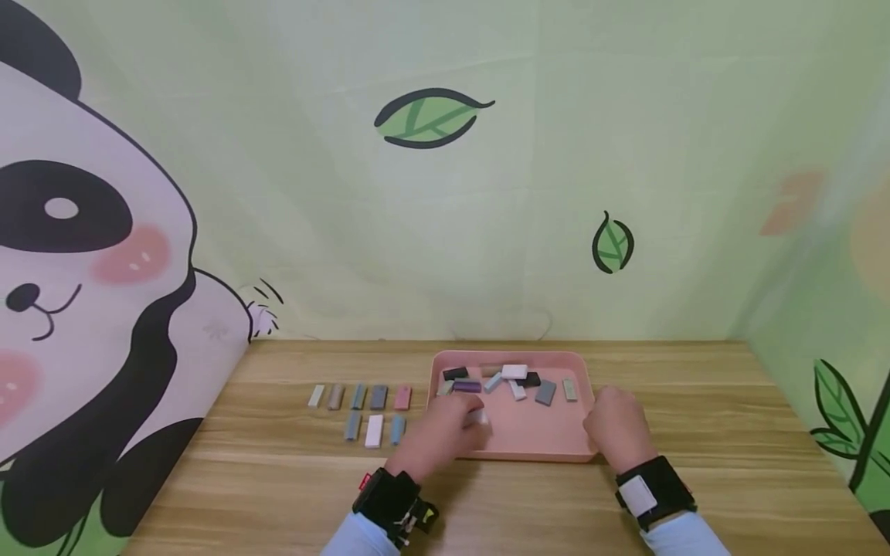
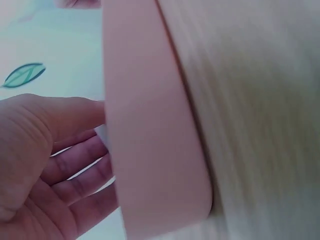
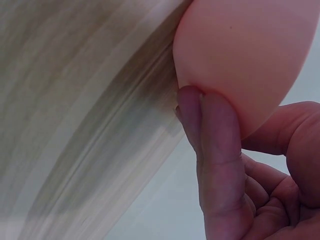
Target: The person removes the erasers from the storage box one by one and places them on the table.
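At the pink tray (image 1: pixel 535 427), I see the right hand (image 1: pixel 620 429) pinching the near right corner — likely to steady it — while the left hand (image 1: pixel 441 434) pinches a pale block (image 1: pixel 478 417) inside.

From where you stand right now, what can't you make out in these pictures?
Whether the left hand grips the pale piece: blurred in the head view; in the left wrist view, the tray hides their contact.
The thumb tip of the right hand: behind the tray, right wrist view.
Surface detail on the small pieces: too small, head view.
The sleeves: cut off by the bottom edge, head view.
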Action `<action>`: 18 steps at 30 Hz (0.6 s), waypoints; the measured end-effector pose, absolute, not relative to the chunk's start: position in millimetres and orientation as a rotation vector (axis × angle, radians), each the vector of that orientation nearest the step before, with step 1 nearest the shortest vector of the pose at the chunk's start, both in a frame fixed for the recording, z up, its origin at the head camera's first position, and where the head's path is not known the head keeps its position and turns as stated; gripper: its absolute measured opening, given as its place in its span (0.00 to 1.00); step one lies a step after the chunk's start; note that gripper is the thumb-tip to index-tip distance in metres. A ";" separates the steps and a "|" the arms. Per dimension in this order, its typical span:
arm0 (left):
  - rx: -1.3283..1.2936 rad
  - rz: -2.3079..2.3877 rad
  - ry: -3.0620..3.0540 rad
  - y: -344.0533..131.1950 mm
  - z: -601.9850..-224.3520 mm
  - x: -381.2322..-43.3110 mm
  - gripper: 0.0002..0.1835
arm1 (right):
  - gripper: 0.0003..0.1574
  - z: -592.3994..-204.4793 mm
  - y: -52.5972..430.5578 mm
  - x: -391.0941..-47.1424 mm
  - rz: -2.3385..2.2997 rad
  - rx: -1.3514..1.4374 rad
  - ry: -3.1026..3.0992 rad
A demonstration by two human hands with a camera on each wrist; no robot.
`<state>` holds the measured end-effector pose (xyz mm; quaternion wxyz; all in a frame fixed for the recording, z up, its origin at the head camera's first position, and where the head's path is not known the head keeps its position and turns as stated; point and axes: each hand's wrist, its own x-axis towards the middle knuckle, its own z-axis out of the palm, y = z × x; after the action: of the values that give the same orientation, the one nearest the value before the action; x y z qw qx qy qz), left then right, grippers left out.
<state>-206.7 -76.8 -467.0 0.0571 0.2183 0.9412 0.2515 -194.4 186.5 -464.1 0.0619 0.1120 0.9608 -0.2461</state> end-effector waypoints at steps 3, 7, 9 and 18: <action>0.673 0.808 2.940 -87.1 -462.5 -206.9 0.10 | 0.07 -464.9 187.1 -194.2 -0.716 0.309 2.942; 0.599 0.889 3.024 -104.6 -455.2 -207.8 0.08 | 0.07 -465.8 187.9 -194.7 -0.702 0.292 2.955; 0.481 0.983 3.031 -114.5 -452.0 -208.0 0.10 | 0.07 -465.7 188.0 -195.0 -0.698 0.295 2.951; -0.007 1.219 3.147 -178.2 -446.5 -205.9 0.16 | 0.07 -464.2 186.7 -194.7 -0.726 0.320 2.919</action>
<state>-205.9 -178.2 -446.5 -0.1164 -0.0021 0.9261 0.3589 -194.7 186.7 -464.2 0.0582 0.1055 0.9633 -0.2397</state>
